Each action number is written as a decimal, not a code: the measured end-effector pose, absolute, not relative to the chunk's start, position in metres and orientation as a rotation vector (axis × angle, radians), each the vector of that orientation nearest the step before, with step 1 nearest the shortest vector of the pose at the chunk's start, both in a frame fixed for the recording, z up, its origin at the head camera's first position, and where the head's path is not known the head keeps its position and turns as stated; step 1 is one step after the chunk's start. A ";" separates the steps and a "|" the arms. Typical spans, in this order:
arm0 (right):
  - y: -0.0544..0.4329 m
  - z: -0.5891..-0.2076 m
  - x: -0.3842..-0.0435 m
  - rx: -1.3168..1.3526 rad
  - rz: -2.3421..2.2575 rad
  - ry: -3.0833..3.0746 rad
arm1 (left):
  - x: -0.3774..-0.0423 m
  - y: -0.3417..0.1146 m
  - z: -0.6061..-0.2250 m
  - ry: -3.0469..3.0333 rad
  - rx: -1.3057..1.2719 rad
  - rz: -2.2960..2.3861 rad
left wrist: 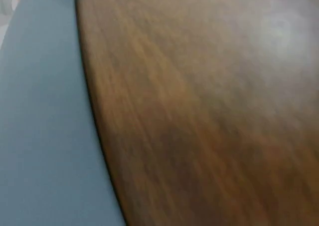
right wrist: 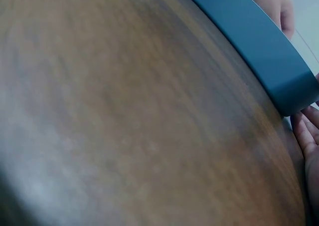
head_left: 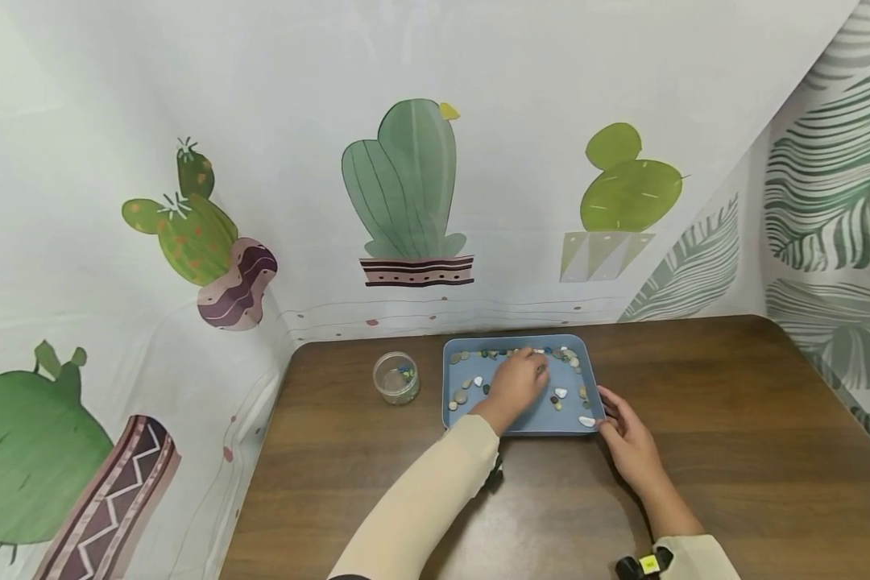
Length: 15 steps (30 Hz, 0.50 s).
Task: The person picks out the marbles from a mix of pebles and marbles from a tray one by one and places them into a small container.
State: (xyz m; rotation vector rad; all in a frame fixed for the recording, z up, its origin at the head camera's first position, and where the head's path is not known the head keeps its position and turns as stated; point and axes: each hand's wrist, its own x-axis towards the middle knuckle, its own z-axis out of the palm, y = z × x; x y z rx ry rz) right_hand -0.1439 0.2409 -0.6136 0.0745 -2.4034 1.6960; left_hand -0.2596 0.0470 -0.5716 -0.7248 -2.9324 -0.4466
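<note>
A shallow blue tray [head_left: 522, 429] lies on the table with pebbles along its back and sides. My left hand [head_left: 516, 382] reaches over the tray, its bent fingers down among the back row of pebbles; I cannot tell whether a pebble is between the fingertips. At the tray's right front corner my right hand [head_left: 629, 441] holds the rim, thumb near the top edge and fingers along the outside. Near that thumb lies a white stone [head_left: 586, 421]. Another white stone [head_left: 561, 393] and small dark pebbles sit right of the left hand. The left wrist view shows only the tray's side [left wrist: 45, 106] and wood.
Left of the tray stands a clear round jar [head_left: 396, 379] with some blue and green pieces inside. The brown wooden table [head_left: 551, 499] reaches back to a white cloth [head_left: 507, 274] printed with cacti.
</note>
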 end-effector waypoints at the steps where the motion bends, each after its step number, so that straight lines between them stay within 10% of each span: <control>1: 0.241 -0.613 -0.144 0.077 1.698 -2.402 | -0.259 0.044 -0.571 -2.925 -0.720 -0.465; 15: 0.240 -0.613 -0.144 0.076 1.712 -2.393 | -0.247 -0.006 -0.561 -2.731 -0.541 -0.775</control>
